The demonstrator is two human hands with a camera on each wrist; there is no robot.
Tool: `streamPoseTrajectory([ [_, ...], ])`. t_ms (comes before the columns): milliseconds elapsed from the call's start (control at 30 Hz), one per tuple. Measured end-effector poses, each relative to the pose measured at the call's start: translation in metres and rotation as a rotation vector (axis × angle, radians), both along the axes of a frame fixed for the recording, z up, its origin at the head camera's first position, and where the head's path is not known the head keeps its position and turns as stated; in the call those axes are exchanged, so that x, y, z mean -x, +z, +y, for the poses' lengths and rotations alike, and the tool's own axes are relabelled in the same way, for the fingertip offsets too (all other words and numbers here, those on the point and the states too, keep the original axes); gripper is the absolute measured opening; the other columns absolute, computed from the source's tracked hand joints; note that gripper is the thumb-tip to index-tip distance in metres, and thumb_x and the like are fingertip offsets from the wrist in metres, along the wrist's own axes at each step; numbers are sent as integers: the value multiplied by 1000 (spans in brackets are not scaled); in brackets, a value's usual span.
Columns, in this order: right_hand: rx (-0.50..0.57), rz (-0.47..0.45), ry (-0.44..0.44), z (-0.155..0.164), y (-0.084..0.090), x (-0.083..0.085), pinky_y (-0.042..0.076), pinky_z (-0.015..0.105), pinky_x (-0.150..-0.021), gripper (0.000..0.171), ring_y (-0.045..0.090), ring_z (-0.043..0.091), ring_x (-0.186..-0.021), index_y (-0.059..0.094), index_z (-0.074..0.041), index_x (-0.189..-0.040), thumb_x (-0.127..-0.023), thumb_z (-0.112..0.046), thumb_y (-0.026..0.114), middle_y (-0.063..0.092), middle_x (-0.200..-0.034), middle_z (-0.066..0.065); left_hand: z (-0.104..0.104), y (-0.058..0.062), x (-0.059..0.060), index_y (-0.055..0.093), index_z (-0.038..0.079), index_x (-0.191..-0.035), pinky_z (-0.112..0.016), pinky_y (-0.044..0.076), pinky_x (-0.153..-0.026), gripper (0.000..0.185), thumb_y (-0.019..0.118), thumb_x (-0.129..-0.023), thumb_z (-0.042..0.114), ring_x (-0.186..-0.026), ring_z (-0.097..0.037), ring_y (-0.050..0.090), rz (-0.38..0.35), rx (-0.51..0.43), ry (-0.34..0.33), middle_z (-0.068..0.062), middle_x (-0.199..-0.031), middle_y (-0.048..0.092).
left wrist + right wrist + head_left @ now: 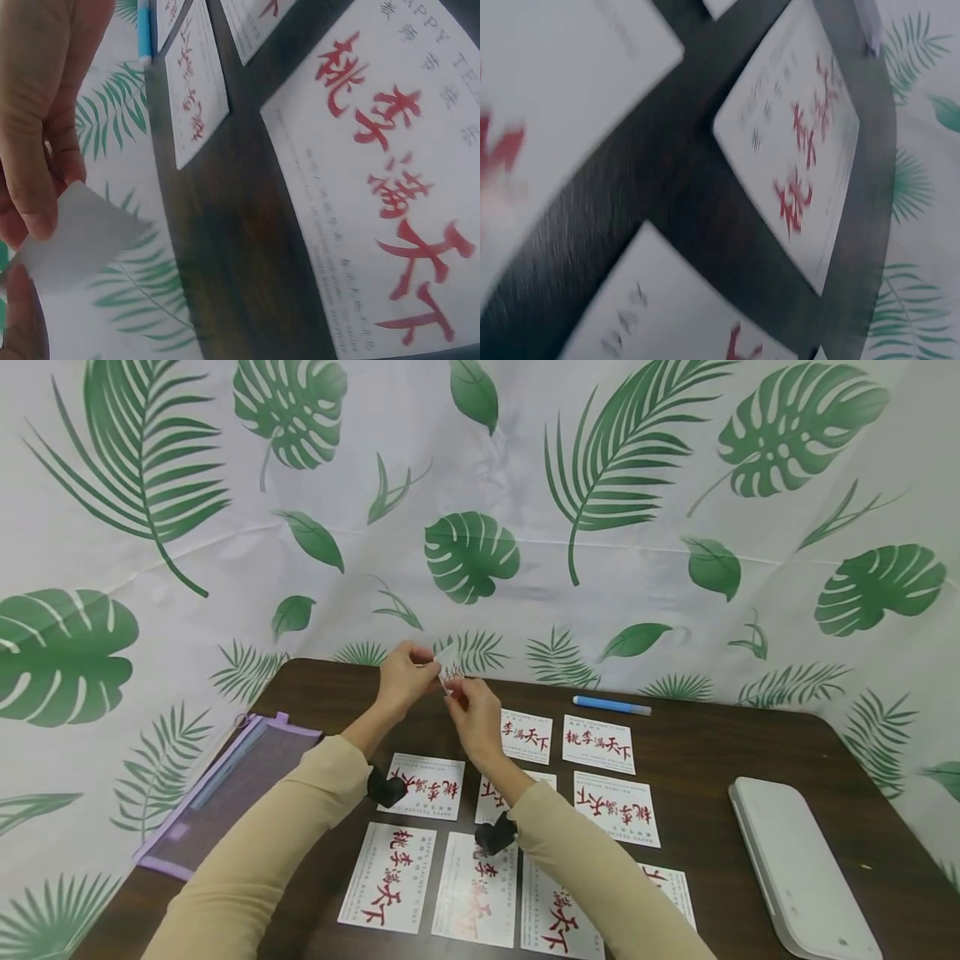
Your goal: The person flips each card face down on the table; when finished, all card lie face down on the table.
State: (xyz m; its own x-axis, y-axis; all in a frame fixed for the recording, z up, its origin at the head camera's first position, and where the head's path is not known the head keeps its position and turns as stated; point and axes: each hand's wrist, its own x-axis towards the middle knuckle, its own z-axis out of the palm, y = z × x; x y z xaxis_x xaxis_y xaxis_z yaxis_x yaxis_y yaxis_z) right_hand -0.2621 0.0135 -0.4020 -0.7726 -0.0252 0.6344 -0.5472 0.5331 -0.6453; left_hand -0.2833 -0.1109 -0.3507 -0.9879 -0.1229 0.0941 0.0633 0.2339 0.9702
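Note:
A small white card with red characters [452, 673] is held up over the far edge of the table, between both hands. My left hand [405, 678] pinches it at its left side. Lower down, my right hand [477, 717] pinches its bottom edge. The left wrist view shows the plain pale side of the held card [86, 236] between fingers. Similar cards lie flat below the hands, among them a card under the left wrist [426, 787] and a card at the front left [388, 877]. The right wrist view shows only cards on the table, with no hand.
A purple-edged mesh zip pouch [247, 785] lies at the left of the dark table [697, 752]. Behind the cards is a blue marker [611, 705]. A white rounded device [802, 868] stands at the right. A leaf-print curtain [390, 468] hangs behind the table.

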Motion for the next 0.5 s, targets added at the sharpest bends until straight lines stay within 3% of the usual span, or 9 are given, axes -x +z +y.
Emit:
streamPoseTrajectory([
  [133, 33, 45, -62, 7, 4, 5, 50, 30, -65, 9, 59, 22, -73, 68, 0, -90, -82, 3, 66, 63, -83, 12, 2, 4, 0, 54, -2, -111, -31, 56, -72, 31, 66, -86, 14, -94, -29, 66, 53, 9, -6, -17, -111, 62],
  [267, 138, -25, -106, 10, 4, 8, 51, 29, -66, 10, 60, 24, -73, 68, 3, -90, -80, 5, 66, 63, -82, 13, -5, -4, 1, 55, -2, -117, -34, 54, -80, 38, 68, -85, 14, -102, -30, 64, 87, 53, 93, -18, -115, 62],
  [367, 201, -118, -121, 10, 1, 7, 49, 25, -64, 10, 60, 22, -71, 68, 3, -89, -80, 5, 67, 64, -80, 13, -16, -17, 0, 54, -2, -123, -37, 51, -87, 42, 68, -85, 11, -106, -32, 61, 37, 106, 165, -20, -119, 60],
  [500, 294, -286, -105, 7, -3, 5, 42, 17, -59, 9, 54, 14, -66, 67, 1, -90, -81, 3, 66, 64, -78, 11, -30, -36, -1, 51, -1, -129, -39, 45, -97, 48, 67, -85, 10, -116, -33, 54, -89, 149, 176, -20, -124, 58],
])
